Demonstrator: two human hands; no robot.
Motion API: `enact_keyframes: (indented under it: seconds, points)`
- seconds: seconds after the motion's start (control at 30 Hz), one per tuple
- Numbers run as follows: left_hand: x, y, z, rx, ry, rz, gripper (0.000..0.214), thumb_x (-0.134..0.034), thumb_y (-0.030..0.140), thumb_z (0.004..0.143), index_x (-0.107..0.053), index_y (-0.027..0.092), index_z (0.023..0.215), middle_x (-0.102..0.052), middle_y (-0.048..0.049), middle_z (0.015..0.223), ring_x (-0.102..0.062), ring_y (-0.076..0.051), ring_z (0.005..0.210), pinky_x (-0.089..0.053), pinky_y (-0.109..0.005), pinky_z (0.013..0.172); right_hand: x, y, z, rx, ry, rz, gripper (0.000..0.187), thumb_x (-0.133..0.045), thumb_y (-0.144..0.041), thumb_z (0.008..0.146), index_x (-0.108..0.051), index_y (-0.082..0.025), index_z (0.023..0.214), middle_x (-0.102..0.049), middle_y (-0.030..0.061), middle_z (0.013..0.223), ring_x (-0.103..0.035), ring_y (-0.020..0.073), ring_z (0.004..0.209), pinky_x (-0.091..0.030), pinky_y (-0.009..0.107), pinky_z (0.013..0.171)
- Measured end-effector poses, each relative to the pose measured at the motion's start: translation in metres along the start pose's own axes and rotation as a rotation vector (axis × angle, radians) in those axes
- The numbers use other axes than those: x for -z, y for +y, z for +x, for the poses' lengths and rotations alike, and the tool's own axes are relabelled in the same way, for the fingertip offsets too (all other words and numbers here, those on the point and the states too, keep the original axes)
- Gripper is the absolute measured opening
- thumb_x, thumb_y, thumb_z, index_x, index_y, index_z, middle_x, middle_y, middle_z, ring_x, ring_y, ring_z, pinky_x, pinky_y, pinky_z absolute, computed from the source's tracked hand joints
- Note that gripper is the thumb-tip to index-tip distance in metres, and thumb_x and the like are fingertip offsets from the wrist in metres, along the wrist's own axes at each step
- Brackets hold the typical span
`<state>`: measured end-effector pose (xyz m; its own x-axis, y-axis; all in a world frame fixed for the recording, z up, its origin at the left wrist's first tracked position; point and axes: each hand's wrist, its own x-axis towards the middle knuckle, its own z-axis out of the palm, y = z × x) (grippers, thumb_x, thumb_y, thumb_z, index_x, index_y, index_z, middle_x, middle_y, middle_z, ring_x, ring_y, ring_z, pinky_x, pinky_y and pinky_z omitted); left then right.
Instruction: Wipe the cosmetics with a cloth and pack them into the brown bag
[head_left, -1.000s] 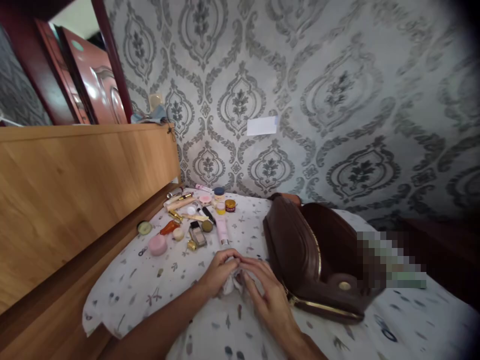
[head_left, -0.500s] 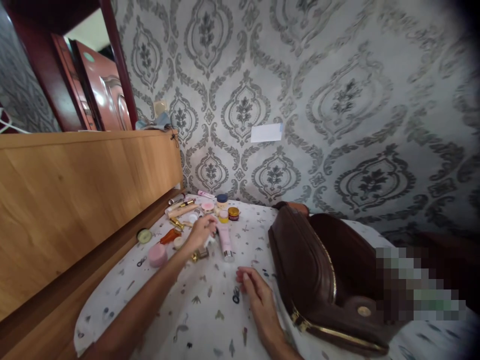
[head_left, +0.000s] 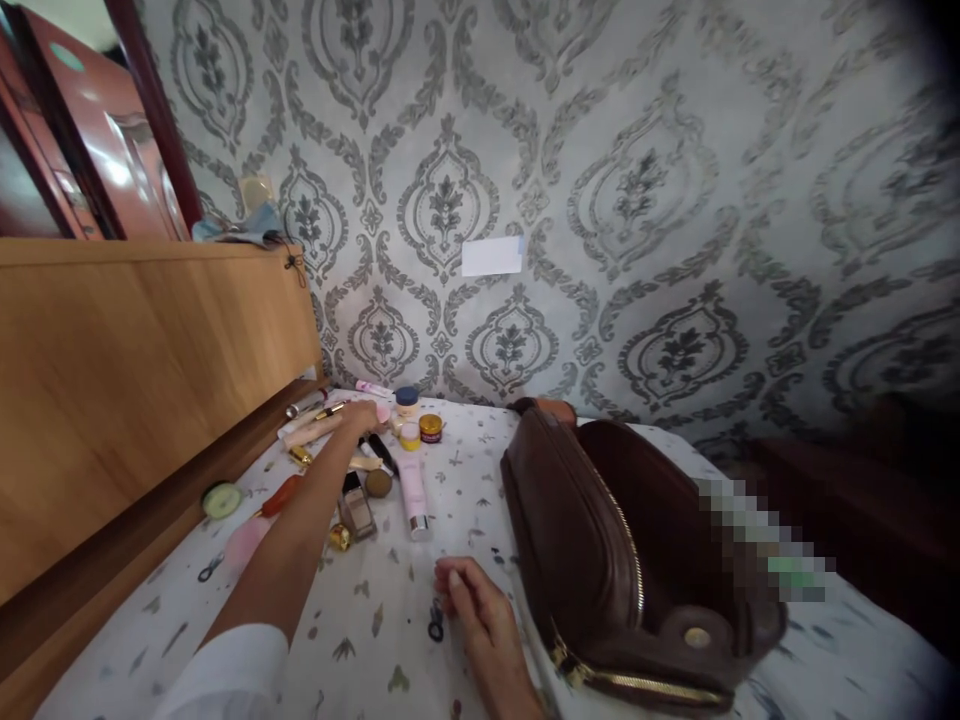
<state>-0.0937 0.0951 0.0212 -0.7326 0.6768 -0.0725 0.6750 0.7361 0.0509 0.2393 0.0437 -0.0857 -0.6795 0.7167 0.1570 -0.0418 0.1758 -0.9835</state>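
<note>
My left hand reaches over the cosmetics to a round pink container; its fingertips are largely hidden, so I cannot see a grip. Under and beside that arm lie a black-and-white stick, a flat beige-and-black bottle, a round brown item and a gold cap. A pale pink squeeze tube with a silver cap lies to the right. My right hand rests low over the sheet, fingers loosely curled and apart, holding nothing, beside the brown leather bag.
Behind my left hand stand a blue-lidded jar, a gold-lidded jar and a yellow jar. A green round container sits near the wooden board. The bag's zipped top gapes on the right; patterned wallpaper rises behind.
My left hand has moved away from the squeeze tube, farther back and left, to the round pink container. The view has turned right. My right hand stays beside the bag.
</note>
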Motion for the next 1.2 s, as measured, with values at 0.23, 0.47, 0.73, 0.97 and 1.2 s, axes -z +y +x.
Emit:
enact_keyframes:
  seconds: [0.23,0.47,0.73,0.97,1.2]
  points:
    - [0.007,0.002,-0.008,0.086,0.018,0.003,0.064,-0.074,0.06,0.071,-0.066,0.012,0.113,-0.072,-0.0176,0.111,-0.063,-0.032,0.11,-0.049,-0.035,0.086,-0.003,-0.007,-0.004,0.007,-0.021,-0.025,0.038,-0.042,-0.051,0.092,-0.062,-0.019,0.085,-0.057,0.0029,0.073,-0.054,0.0179,0.069,-0.045,0.027,0.063]
    - [0.047,0.009,-0.058,0.063,0.165,0.018,0.075,-0.045,0.066,0.086,-0.053,0.004,0.127,-0.063,-0.0242,0.127,-0.061,-0.039,0.113,-0.047,-0.04,0.081,-0.003,-0.008,-0.006,0.023,0.026,0.008,0.024,-0.044,-0.037,0.09,-0.06,-0.019,0.084,-0.055,0.001,0.073,-0.053,0.0156,0.07,-0.043,0.026,0.064]
    - [0.002,0.04,-0.189,-0.368,0.085,-0.14,0.059,-0.063,0.046,0.076,-0.055,0.018,0.126,-0.069,-0.01,0.12,-0.064,-0.029,0.107,-0.046,-0.031,0.084,-0.007,-0.013,-0.002,-0.14,0.108,0.454,0.045,-0.061,-0.054,0.08,-0.056,-0.023,0.113,-0.058,0.0029,0.091,-0.065,0.0213,0.087,-0.051,0.029,0.062]
    - [-0.04,0.062,-0.257,-0.59,0.041,-0.398,0.044,-0.07,0.033,0.069,-0.065,0.023,0.111,-0.07,-0.0077,0.111,-0.065,-0.031,0.101,-0.046,-0.035,0.085,0.005,-0.018,-0.022,-0.21,0.135,0.696,0.051,-0.074,-0.062,0.068,-0.06,-0.02,0.093,-0.059,-0.0015,0.081,-0.061,0.0156,0.069,-0.052,0.029,0.061]
    - [-0.052,0.051,-0.242,-0.397,-0.105,-1.079,0.06,-0.081,0.045,0.06,-0.067,0.022,0.114,-0.068,-0.0023,0.096,-0.063,-0.025,0.096,-0.047,-0.029,0.084,0.013,-0.011,-0.024,-0.228,0.102,0.89,0.059,-0.085,-0.058,0.055,-0.062,-0.017,0.09,-0.063,-0.0013,0.079,-0.062,0.0144,0.07,-0.052,0.028,0.063]
